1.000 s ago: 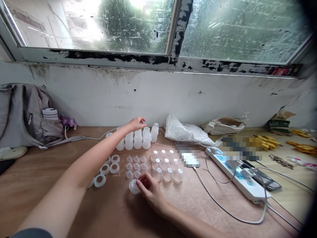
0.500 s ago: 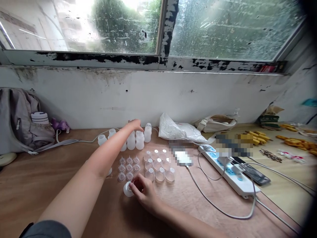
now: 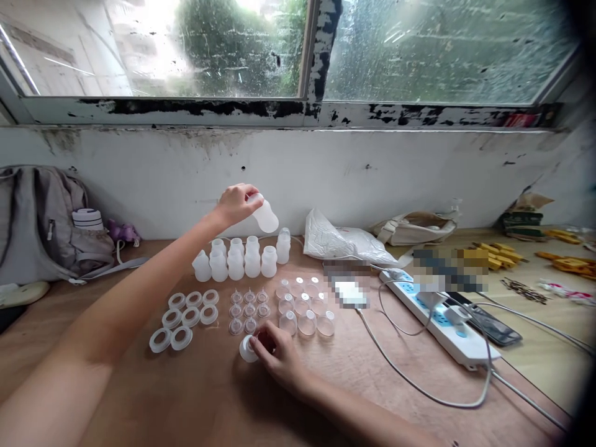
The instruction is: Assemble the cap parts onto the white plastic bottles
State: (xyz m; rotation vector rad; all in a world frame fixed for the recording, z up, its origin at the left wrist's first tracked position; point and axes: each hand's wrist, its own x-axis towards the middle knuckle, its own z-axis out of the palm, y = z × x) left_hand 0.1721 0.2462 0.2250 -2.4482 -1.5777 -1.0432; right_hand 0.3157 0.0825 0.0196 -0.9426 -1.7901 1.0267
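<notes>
My left hand grips a frosted baby bottle by its neck, tilted in the air above the back row. Below it stand several open frosted bottles, with one capped bottle at their right end. My right hand pinches a collar ring with a nipple near the table's front. Loose collar rings lie in rows at the left. Clear nipples stand in the middle, and clear domed caps sit in rows to their right.
A white power strip with cables lies at the right, beside a black phone. A white plastic bag and a beige pouch rest by the wall. A grey backpack stands at the far left.
My left hand has lifted a bottle out of the row, up and to the left. The collar rings have come into view. My right hand keeps hold of the ring.
</notes>
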